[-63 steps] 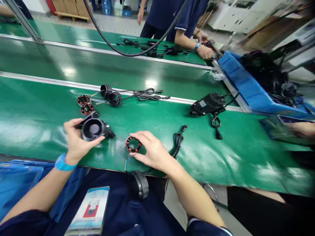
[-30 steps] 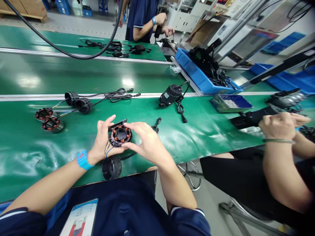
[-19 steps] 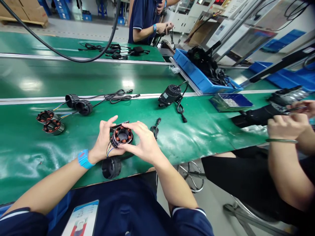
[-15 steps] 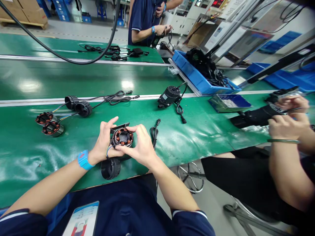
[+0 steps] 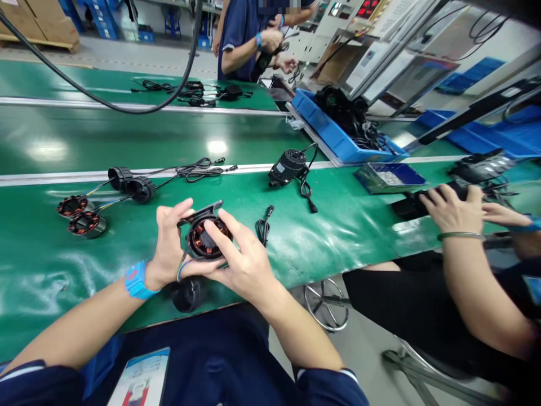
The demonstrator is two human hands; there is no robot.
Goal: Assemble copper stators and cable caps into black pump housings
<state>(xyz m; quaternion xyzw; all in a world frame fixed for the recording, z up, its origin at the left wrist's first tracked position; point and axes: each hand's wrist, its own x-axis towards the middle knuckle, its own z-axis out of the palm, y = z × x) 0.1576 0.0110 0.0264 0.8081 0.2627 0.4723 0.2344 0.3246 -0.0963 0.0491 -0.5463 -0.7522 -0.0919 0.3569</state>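
Both my hands hold a black pump housing (image 5: 203, 215) with a copper-wound stator (image 5: 205, 238) seated in it, lifted a little above the green belt (image 5: 338, 237). My left hand (image 5: 167, 248) grips the housing's left side, thumb up by its rim. My right hand (image 5: 239, 256) closes on its right side, fingers lying over the stator. Coloured wires (image 5: 182, 268) hang from the stator down to a black round cap (image 5: 186, 294) lying at the belt's near edge. A black coiled cable (image 5: 264, 225) lies just right of my hands.
Two more stators (image 5: 80, 215) wired to black caps (image 5: 131, 184) lie at the left. A finished black pump (image 5: 287, 166) with cord sits further back. A co-worker's hands (image 5: 454, 208) work at the right near a small blue tray (image 5: 389, 177). Another person stands behind a blue bin (image 5: 333, 132).
My right hand brought the stator from the belt into the housing held in my left. Both hands then pressed it in and have tilted and lifted the assembly slightly.
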